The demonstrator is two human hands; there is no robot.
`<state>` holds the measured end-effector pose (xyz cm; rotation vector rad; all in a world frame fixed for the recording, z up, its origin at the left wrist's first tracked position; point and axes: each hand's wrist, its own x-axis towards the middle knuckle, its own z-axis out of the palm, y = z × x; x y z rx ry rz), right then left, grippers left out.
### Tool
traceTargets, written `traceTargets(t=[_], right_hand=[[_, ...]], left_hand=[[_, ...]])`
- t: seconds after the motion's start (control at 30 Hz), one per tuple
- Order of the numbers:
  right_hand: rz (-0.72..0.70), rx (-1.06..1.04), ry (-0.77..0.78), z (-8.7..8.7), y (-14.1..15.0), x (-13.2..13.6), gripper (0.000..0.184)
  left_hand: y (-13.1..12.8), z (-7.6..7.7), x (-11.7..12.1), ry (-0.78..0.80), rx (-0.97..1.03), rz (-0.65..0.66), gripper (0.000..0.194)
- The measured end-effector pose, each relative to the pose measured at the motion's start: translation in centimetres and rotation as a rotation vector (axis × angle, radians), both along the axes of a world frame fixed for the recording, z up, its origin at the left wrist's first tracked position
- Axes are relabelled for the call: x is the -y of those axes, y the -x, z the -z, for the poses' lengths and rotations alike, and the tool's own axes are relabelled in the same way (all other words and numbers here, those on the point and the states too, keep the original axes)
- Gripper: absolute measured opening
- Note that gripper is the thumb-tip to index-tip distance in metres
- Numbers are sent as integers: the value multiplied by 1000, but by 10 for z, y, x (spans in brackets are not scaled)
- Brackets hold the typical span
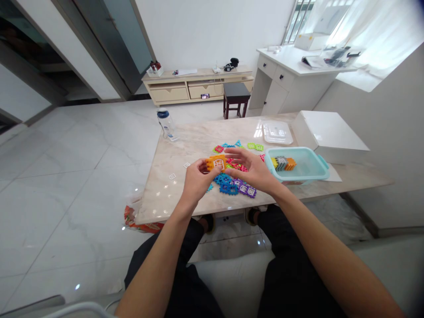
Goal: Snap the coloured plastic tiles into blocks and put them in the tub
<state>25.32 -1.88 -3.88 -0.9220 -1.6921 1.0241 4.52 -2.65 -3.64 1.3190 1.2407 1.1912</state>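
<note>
Between the fingers of my left hand [198, 178] is a stack of orange interlocking plastic tiles [217, 163], the front one bearing a white window piece. My right hand [249, 168] is beside the stack with its fingers spread; whether its thumb touches the orange tiles I cannot tell. Under and around the hands lie blue tiles [228, 185], purple tiles [247, 189] with white window pieces, and red tiles [239, 165] partly hidden by my right hand. To the right, a light-blue plastic bin [304, 177] holds a row of yellow, grey and orange tiles [283, 163].
A water bottle [168, 126] stands at the table's far left corner. Two small white window pieces lie on the left of the marble-patterned table [185, 145]. Behind the bin are a clear lid [277, 132] and a white box [331, 130]. Green tiles [255, 146] lie farther back.
</note>
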Motion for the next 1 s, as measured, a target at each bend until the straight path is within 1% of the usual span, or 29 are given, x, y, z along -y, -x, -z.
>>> traceTargets(t=[0.07, 0.13, 0.27, 0.43, 0.6, 0.67, 0.83, 1.0], right_hand=[[-46, -121, 165, 0, 0, 0, 52], [-61, -164, 275, 2, 4, 0, 46], [-53, -174, 394, 6, 11, 1, 42], [25, -187, 407, 4, 12, 2, 44], [13, -193, 403, 0, 11, 3, 33], [9, -197, 403, 1, 11, 3, 31], [0, -227, 413, 4, 10, 0, 35], [0, -234, 410, 5, 10, 0, 35]], left_hand=[[0, -2, 0, 40, 91, 26, 43], [0, -3, 1, 65, 118, 46, 45], [-2, -3, 3, 86, 106, 74, 45], [-3, -3, 2, 101, 100, 117, 48], [-5, -6, 2, 107, 113, 151, 46], [-5, -7, 3, 125, 118, 144, 46], [-4, -6, 3, 161, 112, 85, 49], [-3, -7, 3, 169, 117, 92, 52]])
